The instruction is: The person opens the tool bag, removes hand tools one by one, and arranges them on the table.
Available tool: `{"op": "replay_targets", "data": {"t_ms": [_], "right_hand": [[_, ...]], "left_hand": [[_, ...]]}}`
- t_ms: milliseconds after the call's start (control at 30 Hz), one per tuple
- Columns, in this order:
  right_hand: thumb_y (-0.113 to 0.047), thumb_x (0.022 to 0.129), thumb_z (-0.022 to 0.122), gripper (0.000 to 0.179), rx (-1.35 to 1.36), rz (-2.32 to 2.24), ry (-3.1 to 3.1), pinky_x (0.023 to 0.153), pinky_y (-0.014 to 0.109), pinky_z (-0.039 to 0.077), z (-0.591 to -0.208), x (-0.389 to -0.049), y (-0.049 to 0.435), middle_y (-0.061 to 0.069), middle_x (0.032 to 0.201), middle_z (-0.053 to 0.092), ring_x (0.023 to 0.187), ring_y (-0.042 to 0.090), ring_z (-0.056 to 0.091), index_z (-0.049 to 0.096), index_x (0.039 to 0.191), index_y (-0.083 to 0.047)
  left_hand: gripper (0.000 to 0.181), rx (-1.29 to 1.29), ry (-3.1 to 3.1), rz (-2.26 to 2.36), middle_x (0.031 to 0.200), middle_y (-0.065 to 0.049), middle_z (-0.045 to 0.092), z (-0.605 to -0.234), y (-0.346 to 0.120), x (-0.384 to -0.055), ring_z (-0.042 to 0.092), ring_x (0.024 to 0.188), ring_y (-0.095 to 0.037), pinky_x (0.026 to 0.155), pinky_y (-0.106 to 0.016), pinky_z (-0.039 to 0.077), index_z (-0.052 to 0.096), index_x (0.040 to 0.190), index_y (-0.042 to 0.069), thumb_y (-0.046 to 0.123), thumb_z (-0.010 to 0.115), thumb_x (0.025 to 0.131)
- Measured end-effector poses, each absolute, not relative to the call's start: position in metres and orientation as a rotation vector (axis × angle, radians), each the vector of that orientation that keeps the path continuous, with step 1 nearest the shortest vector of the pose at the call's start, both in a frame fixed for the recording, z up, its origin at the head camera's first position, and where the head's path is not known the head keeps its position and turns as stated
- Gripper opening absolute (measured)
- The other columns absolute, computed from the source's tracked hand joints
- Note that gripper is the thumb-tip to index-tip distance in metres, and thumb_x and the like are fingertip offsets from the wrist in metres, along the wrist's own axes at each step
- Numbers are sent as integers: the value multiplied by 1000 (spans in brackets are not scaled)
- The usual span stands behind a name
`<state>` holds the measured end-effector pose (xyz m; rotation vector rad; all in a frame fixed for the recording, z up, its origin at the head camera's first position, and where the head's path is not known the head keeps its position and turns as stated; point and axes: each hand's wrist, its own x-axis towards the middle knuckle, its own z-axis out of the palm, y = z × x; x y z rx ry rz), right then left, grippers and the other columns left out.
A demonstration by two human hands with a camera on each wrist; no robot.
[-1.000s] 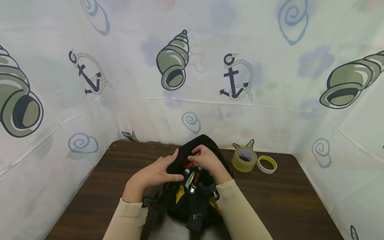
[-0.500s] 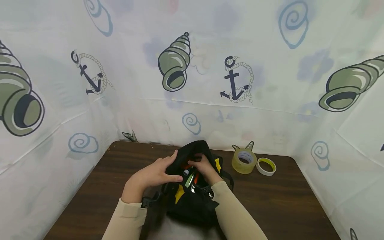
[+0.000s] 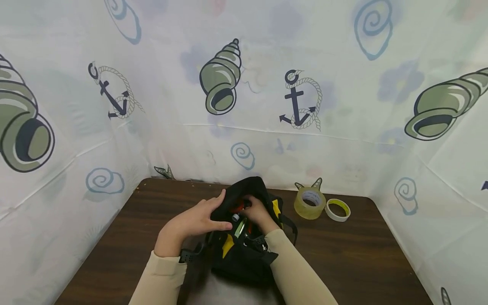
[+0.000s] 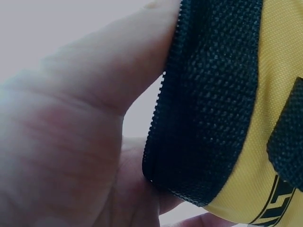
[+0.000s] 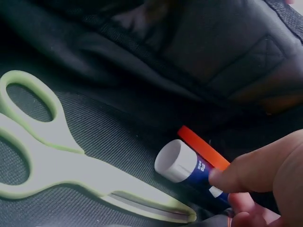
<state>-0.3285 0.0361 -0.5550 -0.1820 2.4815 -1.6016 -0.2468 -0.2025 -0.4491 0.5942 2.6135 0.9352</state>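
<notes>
A black-and-yellow zippered tool bag [image 3: 244, 264] stands with its mouth open in the middle of the table. My left hand [image 3: 194, 221] grips the zipped edge on its left side, thumb and fingers spread around it. Reaching inside from the right, my right hand [image 3: 260, 214] pinches a glue stick [image 5: 174, 161] with a white cap and blue body, thumb on its label. Beside the glue stick lies an orange strip-like thing [image 5: 203, 145], partly covered. Pale green-and-white scissors [image 5: 80, 171] lie on the bag's black lining in the right wrist view.
Behind the bag to the right are a wide roll of clear tape [image 3: 309, 208] and a narrower white-and-yellow tape roll [image 3: 338, 213]. The dark wooden table [image 3: 366, 254] is enclosed by white patterned cloth walls [image 3: 267, 101].
My right hand has lowered deeper into the bag and reached the glue stick. The front black flap has shifted right. My left hand keeps its place on the bag's edge.
</notes>
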Motion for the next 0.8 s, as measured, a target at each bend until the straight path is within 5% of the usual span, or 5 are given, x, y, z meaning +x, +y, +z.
{"op": "replay_targets", "data": {"t_ms": [100, 300, 467, 800], "right_hand": [[-7, 99, 71, 51, -182, -1580, 2493, 80, 36, 49, -554, -329, 34, 17, 128, 69, 92, 25, 59, 62, 149, -9], [-19, 104, 72, 32, -168, -1546, 2489, 95, 44, 58, -553, -329, 34, 15, 129, 71, 105, 25, 65, 70, 133, -7], [-19, 103, 76, 21, -162, -1529, 2522, 84, 41, 58, -552, -329, 33, 15, 116, 71, 96, 26, 66, 69, 117, -5], [-11, 99, 75, 50, -118, -1535, 2521, 98, 52, 59, -550, -327, 32, 23, 137, 67, 111, 33, 67, 60, 146, 1]], "left_hand": [[114, 595, 2615, 934, 181, -16, 26, -448, -203, -247, 20, 167, -47, 125, -75, 30, 8, 178, 26, 68, 75, 95], [114, 582, 2616, 936, 181, -16, 26, -448, -203, -246, 19, 168, -48, 125, -76, 29, 8, 178, 27, 68, 75, 95], [114, 575, 2617, 933, 181, -17, 25, -449, -203, -246, 19, 168, -47, 126, -76, 29, 8, 177, 27, 69, 75, 95], [114, 567, 2600, 942, 182, -17, 24, -446, -203, -244, 12, 168, -51, 126, -78, 25, 8, 178, 26, 68, 74, 96]]}}
